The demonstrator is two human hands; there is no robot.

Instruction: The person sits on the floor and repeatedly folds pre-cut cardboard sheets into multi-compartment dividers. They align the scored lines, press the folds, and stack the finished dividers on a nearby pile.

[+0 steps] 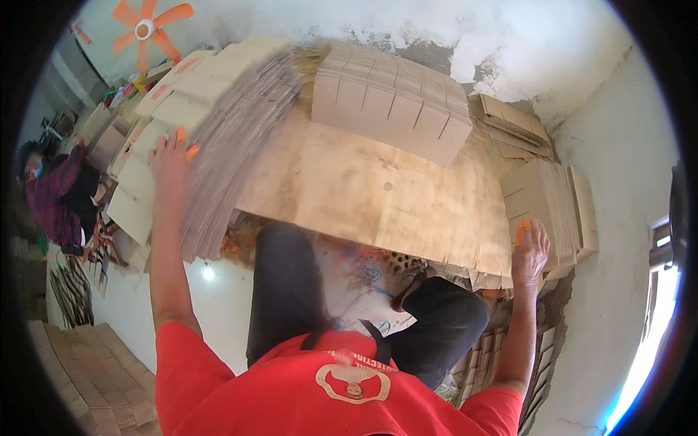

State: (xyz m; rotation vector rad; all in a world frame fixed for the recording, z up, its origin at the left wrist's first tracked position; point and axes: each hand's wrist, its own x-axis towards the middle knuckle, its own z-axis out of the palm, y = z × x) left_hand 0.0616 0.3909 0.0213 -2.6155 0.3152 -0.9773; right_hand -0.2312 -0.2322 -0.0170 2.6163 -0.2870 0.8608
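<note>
My left hand [171,156] is spread over a tall leaning pile of cardboard sheets [236,120] at the left, orange covers on its thumb and one finger. Its fingers look stretched out, with nothing visibly held. At the right, my right hand [531,254] is at the near edge of a smaller stack of slotted cardboard sheets [534,192]. Its fingers are bent and close together against that cardboard, and an orange cover shows on one digit. How many sheets lie between them is hidden.
Between the piles lies a wooden board [363,185]. A long block of slotted cardboard [392,94] stands at its back. Further stacks [512,120] line the wall. An orange fan [145,29] is at the far left; a seated person [62,189] is below it.
</note>
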